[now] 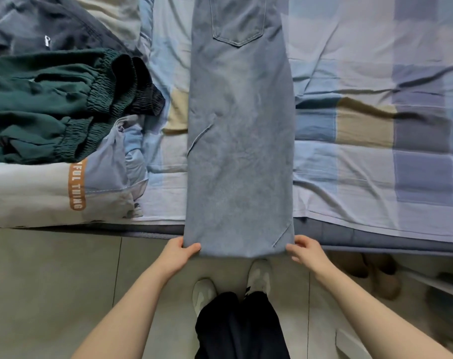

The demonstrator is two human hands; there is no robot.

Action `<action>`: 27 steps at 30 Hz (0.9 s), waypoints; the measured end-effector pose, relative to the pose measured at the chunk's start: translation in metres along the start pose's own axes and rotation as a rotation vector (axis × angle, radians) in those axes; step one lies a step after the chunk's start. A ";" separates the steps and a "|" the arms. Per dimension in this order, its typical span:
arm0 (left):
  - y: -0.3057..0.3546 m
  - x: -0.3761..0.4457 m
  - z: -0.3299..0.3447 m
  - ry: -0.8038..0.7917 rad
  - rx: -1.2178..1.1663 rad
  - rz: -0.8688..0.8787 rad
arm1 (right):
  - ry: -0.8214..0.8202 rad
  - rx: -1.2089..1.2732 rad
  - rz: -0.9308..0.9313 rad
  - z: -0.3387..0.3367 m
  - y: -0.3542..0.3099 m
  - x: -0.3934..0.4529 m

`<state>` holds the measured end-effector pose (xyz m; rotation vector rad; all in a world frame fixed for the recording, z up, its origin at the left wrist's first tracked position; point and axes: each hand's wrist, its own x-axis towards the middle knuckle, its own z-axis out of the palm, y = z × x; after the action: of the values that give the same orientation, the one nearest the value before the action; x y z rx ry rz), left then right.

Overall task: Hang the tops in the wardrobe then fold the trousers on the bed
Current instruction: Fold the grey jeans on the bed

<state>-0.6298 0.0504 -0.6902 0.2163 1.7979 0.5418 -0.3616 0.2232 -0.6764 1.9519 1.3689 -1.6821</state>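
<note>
Light blue jeans (239, 141) lie lengthwise on the bed, folded leg on leg, back pocket up at the far end. Their near end hangs slightly over the bed's front edge. My left hand (180, 253) pinches the near left corner of the jeans, thumb on top. At the near right corner, my right hand (305, 251) grips the fabric the same way.
The checked blue bedsheet (375, 130) covers the bed. On the left lie dark green trousers (46, 107), a grey-and-white garment with an orange label (52, 195) and a dark grey garment (52, 24). Below are the tiled floor (65, 281), my shoes and shoes under the bed (375, 273).
</note>
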 end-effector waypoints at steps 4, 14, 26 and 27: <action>-0.010 -0.002 0.001 -0.017 0.055 0.000 | -0.047 -0.063 0.006 0.004 0.013 0.013; -0.038 -0.030 -0.006 -0.263 0.201 -0.057 | -0.340 -0.091 0.067 -0.012 0.042 -0.015; -0.092 -0.108 -0.015 -0.440 0.092 -0.118 | -0.513 0.121 -0.002 0.001 0.072 -0.101; -0.096 -0.115 -0.016 -0.436 0.016 -0.124 | -0.516 0.141 0.002 0.003 0.079 -0.109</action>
<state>-0.5982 -0.0852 -0.6331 0.2133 1.3814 0.3587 -0.2943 0.1253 -0.6136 1.4216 1.0757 -2.1308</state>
